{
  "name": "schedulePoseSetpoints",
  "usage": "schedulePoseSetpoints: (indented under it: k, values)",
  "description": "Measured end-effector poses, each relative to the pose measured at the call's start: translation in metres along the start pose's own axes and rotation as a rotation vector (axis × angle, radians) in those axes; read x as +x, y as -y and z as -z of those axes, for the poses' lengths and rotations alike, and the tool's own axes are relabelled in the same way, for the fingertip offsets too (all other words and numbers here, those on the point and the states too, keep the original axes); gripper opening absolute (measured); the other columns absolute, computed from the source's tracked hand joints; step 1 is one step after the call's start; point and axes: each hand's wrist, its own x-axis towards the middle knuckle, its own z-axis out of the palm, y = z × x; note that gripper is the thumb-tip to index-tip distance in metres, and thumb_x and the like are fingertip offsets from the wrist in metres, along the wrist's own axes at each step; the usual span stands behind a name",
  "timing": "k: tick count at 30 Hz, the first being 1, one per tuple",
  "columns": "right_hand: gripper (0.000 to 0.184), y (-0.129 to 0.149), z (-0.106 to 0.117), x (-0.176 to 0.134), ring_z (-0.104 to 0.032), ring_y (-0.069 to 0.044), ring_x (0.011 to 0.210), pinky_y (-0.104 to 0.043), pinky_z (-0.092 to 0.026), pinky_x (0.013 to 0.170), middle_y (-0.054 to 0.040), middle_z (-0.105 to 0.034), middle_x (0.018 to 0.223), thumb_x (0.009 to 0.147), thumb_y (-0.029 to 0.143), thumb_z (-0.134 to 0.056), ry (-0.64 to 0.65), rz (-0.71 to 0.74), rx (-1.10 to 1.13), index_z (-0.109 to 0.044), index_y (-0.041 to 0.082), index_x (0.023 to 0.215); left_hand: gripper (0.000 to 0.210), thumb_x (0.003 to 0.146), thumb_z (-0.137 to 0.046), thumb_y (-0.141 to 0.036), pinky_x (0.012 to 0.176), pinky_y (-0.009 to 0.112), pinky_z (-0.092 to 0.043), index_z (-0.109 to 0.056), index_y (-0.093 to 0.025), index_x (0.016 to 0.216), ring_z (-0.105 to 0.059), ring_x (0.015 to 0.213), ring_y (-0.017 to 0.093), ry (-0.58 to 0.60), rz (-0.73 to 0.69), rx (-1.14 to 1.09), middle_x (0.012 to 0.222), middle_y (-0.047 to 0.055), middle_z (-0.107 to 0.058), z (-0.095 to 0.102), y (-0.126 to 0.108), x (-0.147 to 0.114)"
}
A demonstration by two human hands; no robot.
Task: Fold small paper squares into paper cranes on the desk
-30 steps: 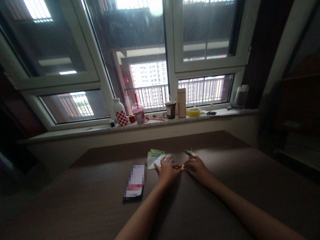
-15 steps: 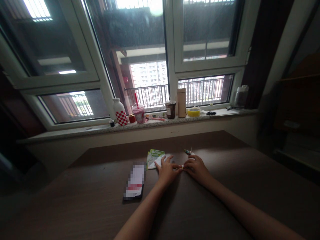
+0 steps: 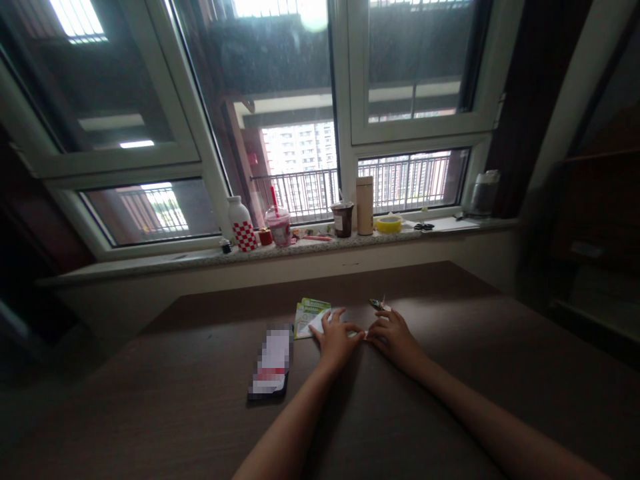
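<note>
My left hand (image 3: 340, 343) rests on the table, with its thumb and index finger pinched on a small pale piece (image 3: 366, 335), too small to name. Some of its other fingers are spread beside a white paper sheet (image 3: 315, 325) and green-and-white printed packets (image 3: 301, 320). From the other side, my right hand (image 3: 397, 339) has its fingertips closed at the same pale piece. Just beyond the right fingers lies a small dark green and pale item (image 3: 379, 305), partly hidden. A phone (image 3: 270, 363) with a blurred screen lies left of my left forearm.
The brown table (image 3: 200, 427) reaches toward a window sill (image 3: 200, 258). On the sill stand a red-checked white bottle (image 3: 243, 230), a pink drink cup (image 3: 278, 227), a dark drink cup (image 3: 343, 219), a tan flask (image 3: 365, 205), a yellow tape roll (image 3: 389, 225) and a clear jar (image 3: 485, 193).
Both hands stay in nearly the same place, and their fingertips shift slightly around the pale piece. The whole view has moved a little.
</note>
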Motion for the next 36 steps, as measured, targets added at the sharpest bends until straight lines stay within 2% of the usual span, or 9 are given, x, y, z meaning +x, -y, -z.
schedulePoseSetpoints:
  k: [8, 14, 21, 26, 36]
  values:
    - [0.010, 0.004, 0.001, 0.001, -0.058, -0.029, 0.120, -0.058, -0.026, 0.112, -0.0039, -0.075, 0.096, 0.089, 0.029, -0.065, 0.002, 0.014, -0.119, -0.075, 0.029, 0.090, 0.009, 0.080, -0.071, -0.045, 0.109, 0.079, -0.003, -0.078, -0.043, 0.085, -0.025, 0.145, 0.036, 0.001, 0.027, -0.003, 0.151, -0.007, -0.047, 0.000, 0.000, 0.002]
    - [0.014, 0.007, -0.001, 0.002, -0.056, -0.029, 0.121, -0.059, -0.024, 0.112, -0.0050, -0.073, 0.103, 0.092, 0.030, -0.060, 0.036, -0.062, -0.147, -0.074, 0.027, 0.094, 0.008, 0.078, -0.074, -0.044, 0.109, 0.079, -0.002, -0.078, -0.045, 0.085, -0.022, 0.147, 0.036, 0.057, 0.048, -0.003, 0.154, -0.009, -0.043, 0.003, 0.001, 0.008]
    - [0.018, 0.009, -0.004, 0.004, -0.050, -0.031, 0.123, -0.060, -0.028, 0.108, -0.0068, -0.068, 0.109, 0.093, 0.036, -0.056, 0.092, -0.202, -0.105, -0.072, 0.027, 0.096, 0.012, 0.079, -0.073, -0.047, 0.110, 0.078, -0.002, -0.078, -0.045, 0.089, -0.020, 0.147, 0.039, 0.085, 0.038, 0.005, 0.156, -0.008, -0.040, 0.007, 0.001, 0.007]
    - [0.020, 0.006, -0.007, 0.005, -0.047, -0.030, 0.124, -0.056, -0.031, 0.107, -0.0078, -0.065, 0.111, 0.092, 0.038, -0.056, 0.111, -0.285, -0.043, -0.071, 0.025, 0.095, 0.012, 0.082, -0.071, -0.046, 0.110, 0.078, -0.002, -0.078, -0.044, 0.091, -0.020, 0.148, 0.038, 0.102, 0.020, 0.031, 0.157, -0.008, -0.039, 0.008, 0.001, 0.007]
    - [0.022, -0.001, -0.011, 0.004, -0.046, -0.031, 0.123, -0.054, -0.033, 0.105, -0.0085, -0.065, 0.116, 0.090, 0.042, -0.057, 0.076, -0.327, 0.000, -0.070, 0.024, 0.090, 0.016, 0.077, -0.073, -0.052, 0.109, 0.078, 0.000, -0.078, -0.044, 0.090, -0.020, 0.148, 0.039, 0.096, 0.004, 0.023, 0.158, -0.007, -0.038, 0.011, -0.001, 0.007]
